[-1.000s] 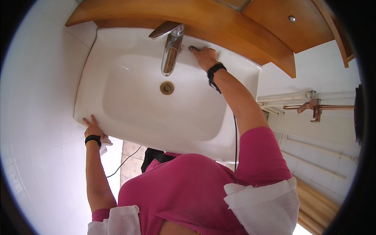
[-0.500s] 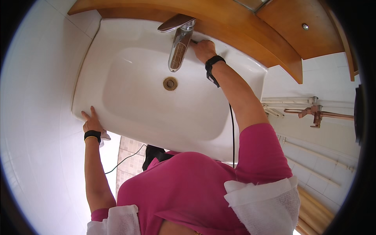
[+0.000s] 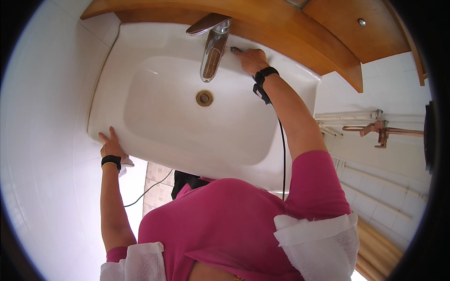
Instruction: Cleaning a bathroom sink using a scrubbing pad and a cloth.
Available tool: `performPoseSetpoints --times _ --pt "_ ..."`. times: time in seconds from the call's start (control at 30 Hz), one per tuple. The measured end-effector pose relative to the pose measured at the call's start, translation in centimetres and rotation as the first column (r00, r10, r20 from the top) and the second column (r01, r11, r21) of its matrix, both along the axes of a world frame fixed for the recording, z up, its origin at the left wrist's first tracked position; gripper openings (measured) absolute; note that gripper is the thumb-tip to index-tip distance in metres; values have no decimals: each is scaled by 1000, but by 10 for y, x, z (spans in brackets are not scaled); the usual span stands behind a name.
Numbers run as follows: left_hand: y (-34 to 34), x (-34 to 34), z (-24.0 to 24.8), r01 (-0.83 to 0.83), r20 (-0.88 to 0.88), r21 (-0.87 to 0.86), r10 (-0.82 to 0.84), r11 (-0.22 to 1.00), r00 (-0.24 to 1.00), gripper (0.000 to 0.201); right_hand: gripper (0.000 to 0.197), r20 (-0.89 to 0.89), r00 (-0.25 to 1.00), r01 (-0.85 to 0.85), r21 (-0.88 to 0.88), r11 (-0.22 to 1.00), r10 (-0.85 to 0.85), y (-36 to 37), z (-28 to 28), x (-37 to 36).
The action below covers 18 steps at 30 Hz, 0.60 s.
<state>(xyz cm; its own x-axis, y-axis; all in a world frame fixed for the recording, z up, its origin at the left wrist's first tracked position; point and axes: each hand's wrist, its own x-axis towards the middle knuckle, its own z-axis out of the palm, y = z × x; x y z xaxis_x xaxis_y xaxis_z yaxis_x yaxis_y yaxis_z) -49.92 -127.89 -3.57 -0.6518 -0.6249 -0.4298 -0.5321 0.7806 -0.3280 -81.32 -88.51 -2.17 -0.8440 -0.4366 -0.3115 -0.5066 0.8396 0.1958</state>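
Observation:
My right hand (image 3: 253,61) is closed by the back ledge of a white washbasin (image 3: 154,154), just right of the chrome faucet (image 3: 215,54). From its fingertips a small dark object (image 3: 236,49) sticks out, too small to name, against the ledge near the faucet's base. My left hand (image 3: 111,147) is at the basin's front left corner, two fingers stretched over the rim. Below that palm, a bit of crumpled whitish cloth (image 3: 126,161) shows; the fingers round it are mostly hidden. Inside the bowl is a round drain (image 3: 204,98).
A wooden cabinet edge (image 3: 290,42) curves over the back of the basin. White tiled wall (image 3: 51,117) stands close on the left. Copper-coloured pipe fittings (image 3: 379,131) are on the right wall. A black cable (image 3: 284,159) hangs from my right wrist over the basin's front edge.
My right hand has moved a little to the right, away from the faucet, and more of the dark object shows. My left hand stays on the rim.

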Motion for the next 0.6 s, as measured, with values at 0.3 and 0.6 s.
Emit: performPoseSetpoints --times 0.3,0.6 --pt "9 -4 11 23 10 3 -23 1000 1000 119 40 -72 996 -63 -82 995 57 -16 -9 -9" --pt "1 1 3 -5 -10 10 5 1000 1000 112 43 131 976 190 -125 974 -174 -17 6 1"
